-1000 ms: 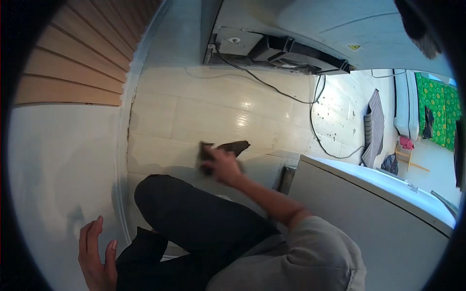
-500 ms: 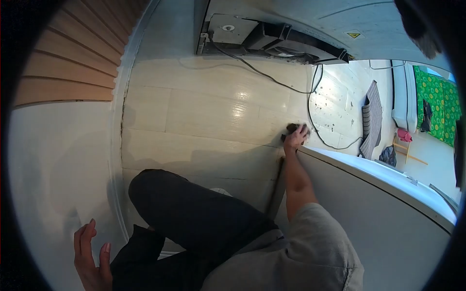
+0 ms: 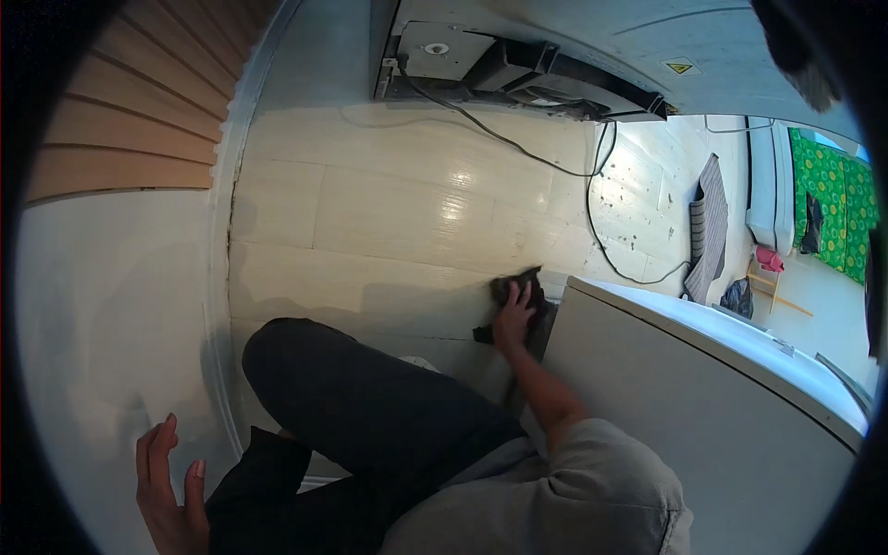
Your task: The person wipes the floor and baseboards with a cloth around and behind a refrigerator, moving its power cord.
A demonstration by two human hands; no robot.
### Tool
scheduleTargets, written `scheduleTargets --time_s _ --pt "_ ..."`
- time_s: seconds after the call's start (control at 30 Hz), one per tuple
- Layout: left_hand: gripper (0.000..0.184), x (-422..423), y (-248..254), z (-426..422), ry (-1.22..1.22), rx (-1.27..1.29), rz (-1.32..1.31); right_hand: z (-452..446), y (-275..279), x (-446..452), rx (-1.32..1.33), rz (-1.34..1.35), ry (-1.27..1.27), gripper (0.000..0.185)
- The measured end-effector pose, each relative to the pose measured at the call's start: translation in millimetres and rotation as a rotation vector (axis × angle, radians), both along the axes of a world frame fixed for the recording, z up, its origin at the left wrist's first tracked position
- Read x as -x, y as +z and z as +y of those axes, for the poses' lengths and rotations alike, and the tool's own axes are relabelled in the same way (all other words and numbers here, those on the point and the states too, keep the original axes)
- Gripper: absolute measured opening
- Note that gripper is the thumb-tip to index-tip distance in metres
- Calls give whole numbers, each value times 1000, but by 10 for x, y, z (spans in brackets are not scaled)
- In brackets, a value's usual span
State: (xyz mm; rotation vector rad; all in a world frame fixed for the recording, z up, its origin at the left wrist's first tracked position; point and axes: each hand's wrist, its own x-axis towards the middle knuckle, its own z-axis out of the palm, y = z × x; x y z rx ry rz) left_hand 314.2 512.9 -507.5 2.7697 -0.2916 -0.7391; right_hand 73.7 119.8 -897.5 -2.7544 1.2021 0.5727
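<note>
My right hand (image 3: 511,324) presses a dark, crumpled cloth (image 3: 499,289) onto the pale floor (image 3: 370,213), just left of the end of a white panel (image 3: 684,379). Its fingers lie over the cloth, and part of the cloth is hidden beneath them. At the lower left, my left hand (image 3: 171,495) is raised beside the white wall (image 3: 111,314). The fingers and thumb of that hand are apart, with nothing between them.
An appliance (image 3: 573,42) with an exposed dark underside stands across the top. Its black cord (image 3: 499,139) loops over the floor towards a striped mat (image 3: 709,231). Dark specks dot the floor beside the mat. Pinkish-tan pleated slats (image 3: 148,102) line the left.
My right hand has drawn the cloth left and towards me, from the panel's corner onto the floor beside it. The cloth now looks more spread out. My left hand has barely moved.
</note>
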Motion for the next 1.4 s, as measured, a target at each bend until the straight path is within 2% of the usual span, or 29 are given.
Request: scheduleTargets --time_s 0.07,0.1,0.17,0.2,0.27,0.37,0.5,0.57,0.63,0.67,0.73,0.77,0.83,0.87,0.9,0.97,1.0,1.07,1.13,1.23,1.33,1.4 --pt "35 -66 29 -35 -58 -15 4 -217 -116 -337 -12 -51 -255 46" --pt "32 -85 46 -48 -112 -35 9 -307 -143 -463 20 -65 -295 41" --pt "35 -45 15 -57 -66 3 25 -467 -82 -742 42 -57 -407 30" --pt "39 -17 4 -46 -18 42 41 -651 -390 -585 234 -505 -81 23" --pt "39 -4 -1 -6 -16 28 28 -855 16 -959 173 -540 455 27" --pt "39 -7 13 39 -15 23 5 -450 530 -1607 -51 -707 365 41" --pt "39 -7 29 85 36 34 -44 706 696 -2209 -616 -942 612 46" --pt "40 -4 33 79 26 7 -75 1399 742 -2501 -925 -882 680 43" --pt "41 19 27 92 28 74 -26 1890 640 -2802 -903 -632 914 47" --pt "41 43 29 96 36 59 -23 2111 497 -2821 -920 -634 917 47" --pt "40 69 36 103 59 25 -55 2503 106 -2787 -573 -614 1022 56" --pt "40 87 44 102 62 16 -54 2655 34 -2775 -582 -617 1022 56" --pt "40 114 53 93 88 -10 -53 2882 -47 -2701 -482 -455 1224 61" --pt "40 126 47 93 92 -7 -42 2957 -49 -2637 -590 -439 1318 56" --pt "40 136 40 90 90 -5 -34 2956 -46 -2533 -592 -428 1321 56" --pt "41 139 17 86 86 5 -29 2931 11 -2324 -809 -307 1550 56" --pt "41 132 0 97 78 5 -18 2868 -7 -2209 -804 -302 1549 56" --pt "40 120 -12 104 65 15 -4 2550 -34 -1922 -548 -320 1589 51" --pt "40 108 -7 93 62 -40 -39 2056 84 -1653 -535 -170 1553 45" --pt "39 120 9 116 59 -26 -37 1025 218 -1245 -422 87 1536 39" --pt "40 123 34 92 59 -12 -28 -17 352 -1025 -257 396 1384 33" --pt "41 111 49 79 47 5 -34 -763 252 -959 -141 691 1182 29"
